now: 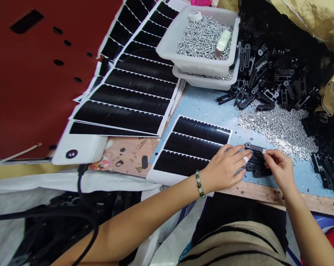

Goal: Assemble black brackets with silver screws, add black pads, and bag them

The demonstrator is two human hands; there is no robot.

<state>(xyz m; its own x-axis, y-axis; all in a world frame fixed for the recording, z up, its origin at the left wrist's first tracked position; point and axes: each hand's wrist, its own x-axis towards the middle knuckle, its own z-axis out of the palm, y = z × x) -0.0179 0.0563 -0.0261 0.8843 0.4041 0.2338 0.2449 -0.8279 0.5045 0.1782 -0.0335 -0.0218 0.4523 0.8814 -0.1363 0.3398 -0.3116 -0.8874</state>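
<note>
Several black plastic parts (257,148) lie side by side near the table's front edge, between my two hands. My left hand (227,166), with a bracelet at the wrist and white tape round one finger, lies over their left ends with its fingers spread. At their right end my right hand (279,168) pinches a tiny silvery piece (264,151) between thumb and forefinger, held at the top part. To the left lies a white sheet with black scalloped strips (196,146), partly under my left forearm.
A pile of screws and nuts (283,129) lies behind my right hand, with a heap of black parts (266,81) beyond. Stacked white tubs (194,64) of screws stand at the back. More black-striped sheets (133,79) and a white box (81,147) are left.
</note>
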